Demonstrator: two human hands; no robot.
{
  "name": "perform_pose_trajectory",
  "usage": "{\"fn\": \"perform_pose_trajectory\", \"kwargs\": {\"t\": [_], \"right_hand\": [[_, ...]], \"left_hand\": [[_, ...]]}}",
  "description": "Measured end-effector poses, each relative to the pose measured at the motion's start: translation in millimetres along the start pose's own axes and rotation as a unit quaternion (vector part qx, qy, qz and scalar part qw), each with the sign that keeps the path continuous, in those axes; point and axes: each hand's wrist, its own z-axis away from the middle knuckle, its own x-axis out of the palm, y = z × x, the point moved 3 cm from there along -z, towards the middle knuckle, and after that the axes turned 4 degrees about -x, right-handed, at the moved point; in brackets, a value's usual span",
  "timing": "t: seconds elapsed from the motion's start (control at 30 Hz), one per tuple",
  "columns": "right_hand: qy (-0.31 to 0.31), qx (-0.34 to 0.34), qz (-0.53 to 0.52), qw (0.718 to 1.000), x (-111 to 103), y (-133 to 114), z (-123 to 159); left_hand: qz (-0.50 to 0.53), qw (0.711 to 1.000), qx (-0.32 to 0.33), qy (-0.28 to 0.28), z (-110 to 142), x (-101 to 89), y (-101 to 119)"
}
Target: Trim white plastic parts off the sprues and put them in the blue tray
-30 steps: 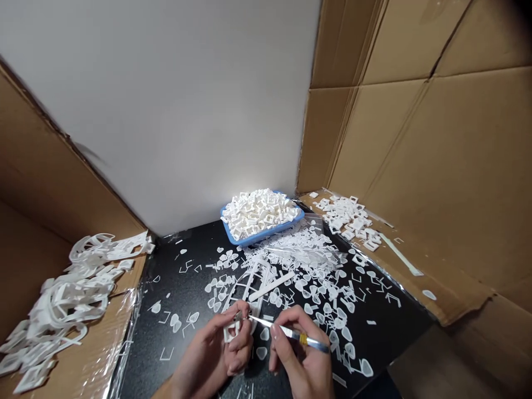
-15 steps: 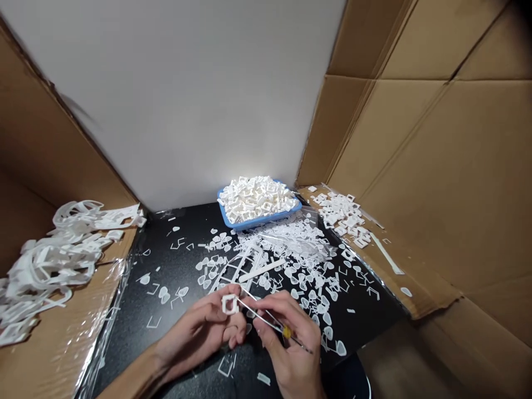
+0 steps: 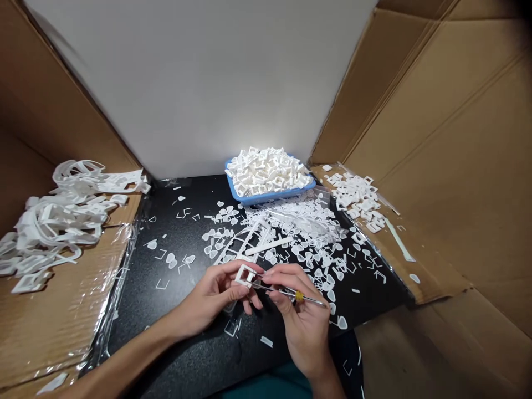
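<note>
My left hand [image 3: 220, 291] pinches a small square white plastic frame [image 3: 244, 275] between thumb and fingers, above the black tabletop. My right hand [image 3: 301, 310] is closed around metal tweezers [image 3: 276, 289] with a yellow band near the rear end. The tweezers' prongs reach left to the frame's right side; whether they grip it or only touch it I cannot tell. Beyond the hands lie a flat white plastic strip [image 3: 269, 245] and a ladder-like white lattice piece [image 3: 251, 235].
A blue tray [image 3: 270, 197] heaped with white frames stands at the back. Small translucent pieces [image 3: 310, 221] are strewn before it. More white frames [image 3: 359, 199] lie on cardboard at right, and tangled white plastic strips [image 3: 58, 216] at left. Cardboard walls [image 3: 436, 111] rise on both sides.
The view has tilted down and shifted. The white frame has turned in my left fingers, showing its side, and both hands sit closer together with the tweezers lying flatter.
</note>
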Motion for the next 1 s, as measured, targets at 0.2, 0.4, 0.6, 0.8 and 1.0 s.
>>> {"fn": "perform_pose_trajectory", "kwargs": {"t": [0.2, 0.4, 0.6, 0.8, 1.0], "right_hand": [[0.018, 0.026, -0.021, 0.999, -0.2, 1.7, 3.4], [0.044, 0.04, -0.004, 0.998, -0.6, 5.1, 6.0], [0.053, 0.011, 0.009, 0.999, -0.5, 3.1, 5.5], [0.034, -0.014, 0.028, 0.999, 1.9, 1.5, 8.8], [0.016, -0.053, 0.071, 0.996, 5.2, -2.2, 9.4]], "left_hand": [[-0.058, 0.994, 0.03, 0.085, 2.3, 0.6, 3.2], [-0.171, 0.978, 0.089, 0.081, 10.2, 11.2, 9.6], [-0.208, 0.97, 0.091, 0.083, 11.6, 10.1, 8.5], [-0.214, 0.968, 0.075, 0.104, 9.6, 8.3, 5.5], [-0.2, 0.972, 0.059, 0.11, 11.3, 6.8, 3.1]]}}
